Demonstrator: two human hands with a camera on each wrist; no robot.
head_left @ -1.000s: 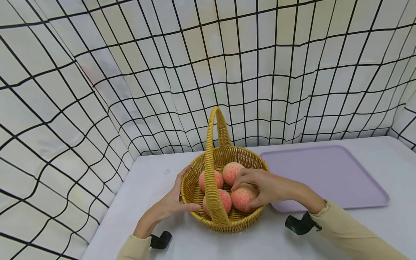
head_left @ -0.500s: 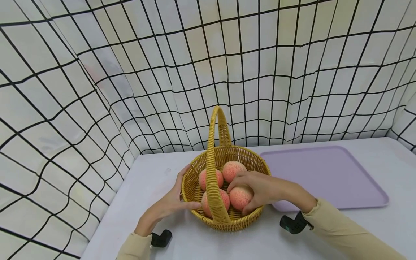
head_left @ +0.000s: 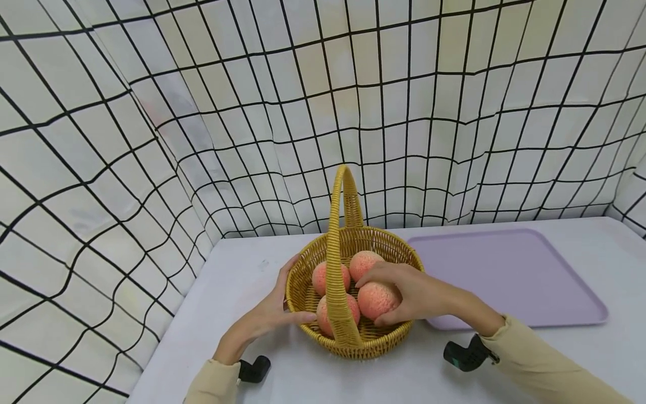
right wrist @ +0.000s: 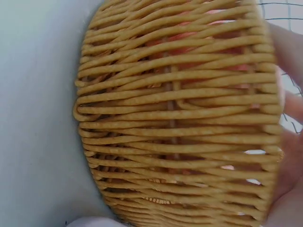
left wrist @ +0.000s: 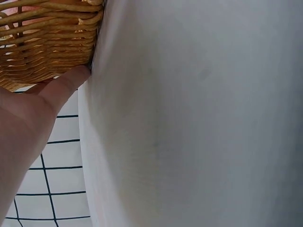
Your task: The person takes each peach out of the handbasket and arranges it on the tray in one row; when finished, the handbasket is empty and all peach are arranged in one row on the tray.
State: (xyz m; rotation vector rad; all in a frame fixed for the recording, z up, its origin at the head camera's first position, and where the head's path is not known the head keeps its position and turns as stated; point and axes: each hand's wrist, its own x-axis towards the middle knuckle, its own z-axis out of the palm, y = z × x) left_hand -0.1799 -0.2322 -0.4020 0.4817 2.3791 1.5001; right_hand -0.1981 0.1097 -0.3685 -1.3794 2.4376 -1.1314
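A round wicker basket (head_left: 353, 350) with a tall arched handle (head_left: 334, 252) stands on the white table, holding several pink, speckled balls that look like peaches. My left hand (head_left: 267, 311) grips the basket's left side, thumb over the rim and fingers along the outer wall. In the left wrist view, one finger (left wrist: 66, 87) touches the wicker low down near the table. Inside the basket my right hand (head_left: 414, 292) holds the right front peach (head_left: 375, 300) between thumb and fingers. Another peach (head_left: 364, 264) sits behind it, and one (head_left: 323, 317) lies partly behind the handle.
A flat lilac tray (head_left: 504, 275) lies to the basket's right, its left edge partly hidden by basket and right arm. White cloth with black netting (head_left: 404, 112) rises along the table's back edge and left side.
The peach in my right hand has shifted slightly left and up within the basket. My left hand stays at the basket's side. The view has drifted a little.
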